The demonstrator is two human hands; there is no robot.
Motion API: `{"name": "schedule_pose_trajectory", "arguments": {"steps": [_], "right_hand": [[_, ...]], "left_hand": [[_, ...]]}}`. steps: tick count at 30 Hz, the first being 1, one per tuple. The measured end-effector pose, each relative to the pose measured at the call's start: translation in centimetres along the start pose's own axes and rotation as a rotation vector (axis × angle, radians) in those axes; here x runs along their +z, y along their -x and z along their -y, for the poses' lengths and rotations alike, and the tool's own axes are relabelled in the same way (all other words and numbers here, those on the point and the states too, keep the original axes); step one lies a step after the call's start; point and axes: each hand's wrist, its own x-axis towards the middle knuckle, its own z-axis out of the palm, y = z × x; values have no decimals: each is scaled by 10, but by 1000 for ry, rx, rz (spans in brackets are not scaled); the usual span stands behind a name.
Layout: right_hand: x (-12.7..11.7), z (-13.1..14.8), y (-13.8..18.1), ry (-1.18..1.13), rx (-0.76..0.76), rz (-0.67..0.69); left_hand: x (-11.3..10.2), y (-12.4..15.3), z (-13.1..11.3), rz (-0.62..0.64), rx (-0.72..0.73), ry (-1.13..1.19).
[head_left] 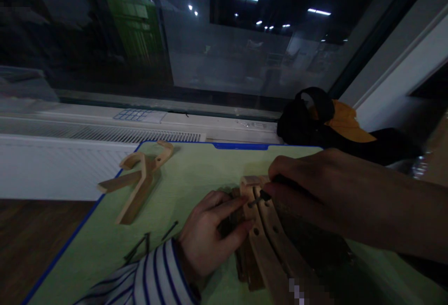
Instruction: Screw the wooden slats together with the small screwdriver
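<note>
My left hand (213,230), in a striped cuff, holds the edge of a pale wooden piece (259,239) by thumb and index finger. A second wooden piece (275,223) lies along its right side. Both have drilled holes and curve at the far end. My right hand (315,188) is closed round a dark-handled tool, apparently a screwdriver (258,199). Its thin metal shaft meets a hole near the left piece's far end. Fingers hide most of the handle. Beneath the pieces are darker brown parts, largely hidden.
Another wooden assembly (145,174) with curved arms lies on the green, blue-edged table (196,165) at left. Several dark screws (170,230) lie near my left sleeve. Behind the table are a radiator (63,155), a windowsill and a window. Black and orange items (350,118) sit at back right.
</note>
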Motion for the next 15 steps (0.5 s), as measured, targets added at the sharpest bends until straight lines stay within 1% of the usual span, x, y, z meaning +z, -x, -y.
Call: {"name": "schedule_pose_trajectory", "arguments": {"steps": [2,5,15], "right_hand": [[0,0,0,-45,-1,34],[-1,-1,0,-75,12,51],[-4,0,-3,-44,9,79]], "left_hand": [[0,0,1,-11,3,-1],[1,0,2,-23,6,-9],[2,1,1,-13,11,-4]]}}
